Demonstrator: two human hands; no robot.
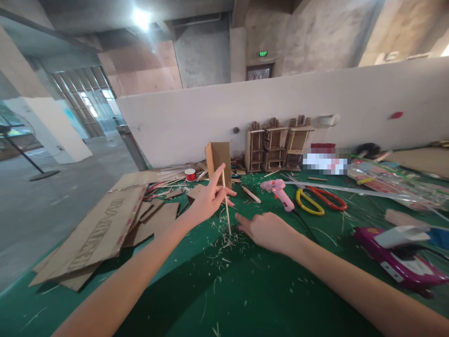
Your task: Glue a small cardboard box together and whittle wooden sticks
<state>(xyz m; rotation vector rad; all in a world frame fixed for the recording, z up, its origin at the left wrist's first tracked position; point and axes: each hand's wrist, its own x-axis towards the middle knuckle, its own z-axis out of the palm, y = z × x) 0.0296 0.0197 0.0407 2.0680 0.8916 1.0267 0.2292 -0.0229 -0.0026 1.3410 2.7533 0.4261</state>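
Note:
A thin pale wooden stick (227, 216) stands nearly upright over the green table, its lower end among curly wood shavings (229, 241). My left hand (210, 200) is closed on its upper part, index finger stretched up along it and other fingers spread behind. To the right of the lower end is my right hand (268, 230), its fingers pointing left, slightly apart from the stick; I see nothing in them. Behind the left hand rises a folded cardboard piece (220, 152). A pointed wooden piece (251, 194) lies beyond my right hand.
A pink glue gun (285, 195), scissors with yellow and red handles (310, 208) and a purple power strip (400, 262) are on the right. Cardboard sheets (94, 229) lie left, near a red thread spool (190, 175). Small cardboard shelves (275, 145) stand against the white wall.

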